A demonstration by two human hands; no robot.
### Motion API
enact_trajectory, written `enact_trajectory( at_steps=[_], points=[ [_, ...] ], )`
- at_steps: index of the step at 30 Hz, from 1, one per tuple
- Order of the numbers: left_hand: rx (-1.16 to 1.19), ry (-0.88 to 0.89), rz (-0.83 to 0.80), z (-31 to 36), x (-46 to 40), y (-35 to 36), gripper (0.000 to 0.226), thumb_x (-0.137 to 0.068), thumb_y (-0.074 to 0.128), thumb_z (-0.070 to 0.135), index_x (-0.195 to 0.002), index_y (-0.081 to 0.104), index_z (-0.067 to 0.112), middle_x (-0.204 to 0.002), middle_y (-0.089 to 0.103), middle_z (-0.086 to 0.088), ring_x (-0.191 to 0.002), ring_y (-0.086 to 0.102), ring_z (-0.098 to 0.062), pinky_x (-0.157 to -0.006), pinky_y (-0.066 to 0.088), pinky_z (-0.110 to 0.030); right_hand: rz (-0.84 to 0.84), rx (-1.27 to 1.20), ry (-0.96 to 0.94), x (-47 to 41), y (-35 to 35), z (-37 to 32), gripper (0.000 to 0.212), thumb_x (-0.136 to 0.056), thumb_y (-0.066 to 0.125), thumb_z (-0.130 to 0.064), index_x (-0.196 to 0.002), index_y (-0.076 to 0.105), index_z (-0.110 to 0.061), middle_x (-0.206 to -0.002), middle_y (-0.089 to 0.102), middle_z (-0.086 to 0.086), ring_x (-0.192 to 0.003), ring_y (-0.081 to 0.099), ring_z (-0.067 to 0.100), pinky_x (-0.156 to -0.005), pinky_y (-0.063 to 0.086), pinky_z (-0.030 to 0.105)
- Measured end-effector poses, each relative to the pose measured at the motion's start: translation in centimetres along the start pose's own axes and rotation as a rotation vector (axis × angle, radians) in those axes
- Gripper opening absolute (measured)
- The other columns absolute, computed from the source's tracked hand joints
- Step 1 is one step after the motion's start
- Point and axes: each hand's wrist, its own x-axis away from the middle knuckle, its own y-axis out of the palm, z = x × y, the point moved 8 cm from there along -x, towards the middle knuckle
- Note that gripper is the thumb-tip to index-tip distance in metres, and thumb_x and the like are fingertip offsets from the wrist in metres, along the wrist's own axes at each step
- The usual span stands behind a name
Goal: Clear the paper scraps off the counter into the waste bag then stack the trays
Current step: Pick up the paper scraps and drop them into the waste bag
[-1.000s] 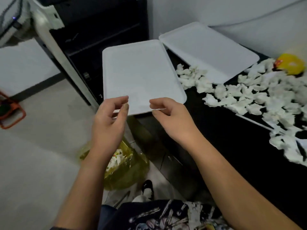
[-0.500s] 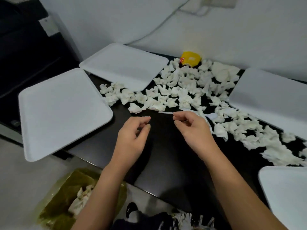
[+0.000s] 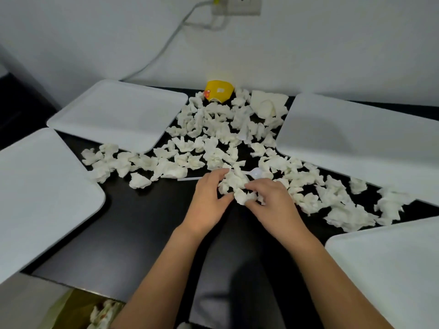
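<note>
1. The left hand (image 3: 209, 203) and the right hand (image 3: 270, 200) meet on the black worktop (image 3: 152, 233), each grip curled around a clump of paper scraps (image 3: 237, 186) between them.
2. More scraps (image 3: 209, 136) lie scattered from there back to the wall, around a yellow cup (image 3: 218, 93) and over a white plastic spoon (image 3: 255, 172).
3. Four white trays rest unstacked: far left (image 3: 118, 112), near left (image 3: 35, 195), far right (image 3: 356, 134), near right (image 3: 389, 269).
4. The waste bag (image 3: 78, 309) sits below the worktop's near edge, at lower left.

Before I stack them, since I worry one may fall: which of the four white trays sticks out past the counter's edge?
The near-left tray: its near corner overhangs the counter above the waste bag. The far-left tray lies wholly on it.
</note>
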Motion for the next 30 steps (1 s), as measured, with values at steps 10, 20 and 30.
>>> enact_trajectory(
  at_steps=[10, 20, 30],
  points=[
    [-0.035, -0.007, 0.074, -0.3, 0.6, -1.4, 0.022, -0.086, 0.062, 0.01, -0.106, 0.062, 0.017, -0.108, 0.057, 0.006, -0.093, 0.051, 0.002, -0.078, 0.04, -0.004, -0.003, 0.082, -0.025, -0.6, 0.9, -0.1, 0.013, -0.086, 0.062, -0.011, -0.096, 0.071, -0.012, -0.093, 0.062, -0.003, -0.094, 0.037, 0.01, -0.073, 0.027, 0.018],
    [0.005, -0.048, 0.204, -1.1, 3.2, -4.8, 0.02, -0.085, 0.065, 0.009, -0.104, 0.064, 0.015, -0.102, 0.055, 0.009, -0.089, 0.053, 0.001, -0.076, 0.039, 0.0, 0.096, 0.108, -0.051, -0.2, 0.9, -3.0, 0.014, -0.086, 0.062, -0.015, -0.097, 0.071, -0.015, -0.083, 0.053, -0.015, -0.09, 0.03, 0.007, -0.08, 0.038, 0.033],
    [-0.009, -0.063, 0.405, -4.2, 9.4, -12.0, 0.02, -0.083, 0.068, 0.007, -0.102, 0.066, 0.014, -0.098, 0.058, 0.008, -0.085, 0.054, 0.006, -0.073, 0.041, -0.004, -0.053, 0.056, -0.212, 0.5, 6.9, -10.4, 0.012, -0.086, 0.062, -0.017, -0.094, 0.07, -0.02, -0.087, 0.06, -0.011, -0.089, 0.032, 0.009, -0.075, 0.028, 0.024]
  ],
)
